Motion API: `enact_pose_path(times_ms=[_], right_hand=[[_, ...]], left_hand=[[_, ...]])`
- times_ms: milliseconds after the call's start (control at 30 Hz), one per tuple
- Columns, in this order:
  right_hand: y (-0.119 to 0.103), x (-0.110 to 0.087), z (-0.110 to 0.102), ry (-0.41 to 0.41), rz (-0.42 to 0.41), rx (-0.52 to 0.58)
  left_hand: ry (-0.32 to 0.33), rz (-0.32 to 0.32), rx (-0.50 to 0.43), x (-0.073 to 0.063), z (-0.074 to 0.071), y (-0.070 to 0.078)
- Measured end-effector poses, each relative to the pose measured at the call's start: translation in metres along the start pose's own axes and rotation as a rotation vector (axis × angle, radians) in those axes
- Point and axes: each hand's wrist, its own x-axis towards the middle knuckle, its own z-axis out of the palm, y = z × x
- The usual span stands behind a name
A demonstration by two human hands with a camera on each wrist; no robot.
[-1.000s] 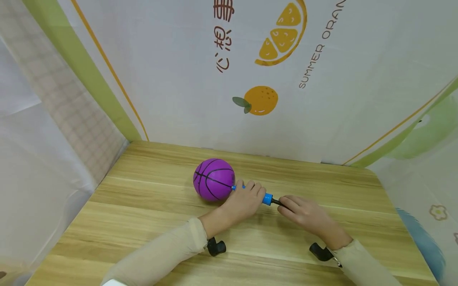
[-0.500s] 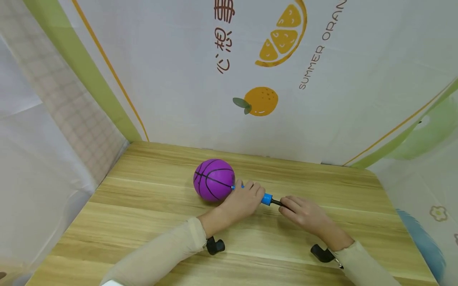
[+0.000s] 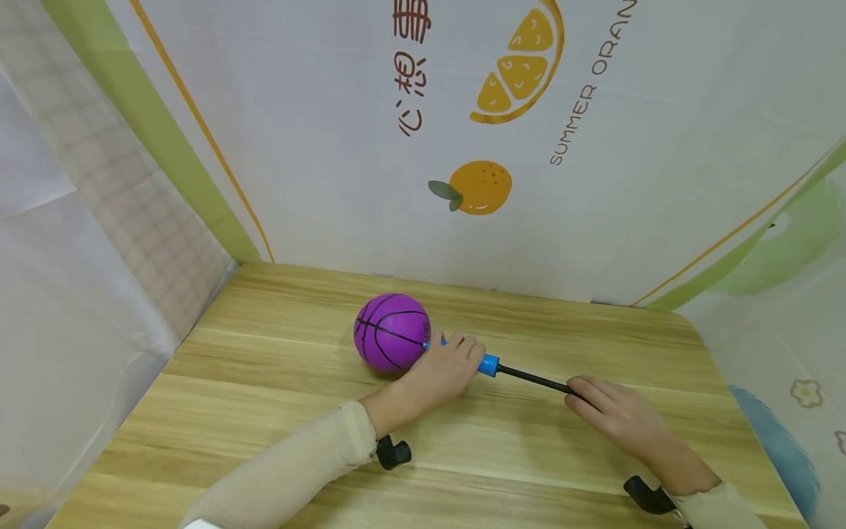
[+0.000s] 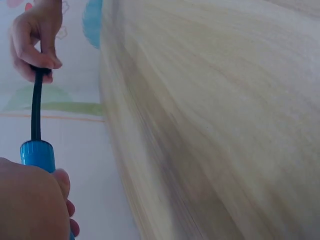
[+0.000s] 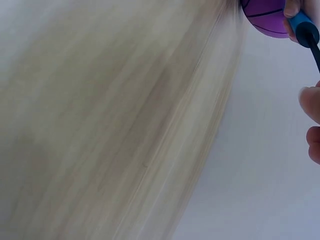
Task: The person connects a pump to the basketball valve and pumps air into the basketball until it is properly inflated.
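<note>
A purple ball with black basketball lines (image 3: 392,333) rests on the wooden table. Just right of it, my left hand (image 3: 444,369) grips the blue barrel of a hand pump (image 3: 488,365), whose tip end meets the ball's right side. Out of the barrel runs a long black rod (image 3: 532,378). My right hand (image 3: 615,411) holds the rod's far end; the handle is mostly hidden by the fingers. In the left wrist view the right hand (image 4: 37,42) curls round the black handle, and the blue barrel (image 4: 38,155) shows above the left hand (image 4: 32,202).
The wooden table (image 3: 264,382) reaches back to a white cloth (image 3: 330,184) printed with oranges and lettering. Cloth also hangs along the left and right sides. A black camera mount (image 3: 393,453) sits under the left wrist, another camera mount (image 3: 648,495) under the right.
My right hand has moved right and toward me, drawing much more of the black rod out of the barrel. The left hand and ball have shifted only slightly left.
</note>
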Motion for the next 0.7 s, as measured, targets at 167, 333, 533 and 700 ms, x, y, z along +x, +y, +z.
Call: enact_pose_path(times_ms=[167,333,533,700], right_hand=[[0.000,-0.001,-0.004,-0.016,-0.001,-0.004],[0.000,0.002,-0.002,-0.023,-0.017,-0.009],[0.002,0.009,0.005,-0.039,-0.041,-0.019],[0.002,0.020,0.014,-0.028,-0.057,-0.007]], left_hand=[[0.004,-0.001,-0.007,0.001,0.001,0.001],[-0.001,-0.012,-0.013,0.003,0.001,0.003],[0.026,-0.021,0.014,0.003,0.000,0.005],[0.034,-0.016,0.014,0.004,0.002,0.007]])
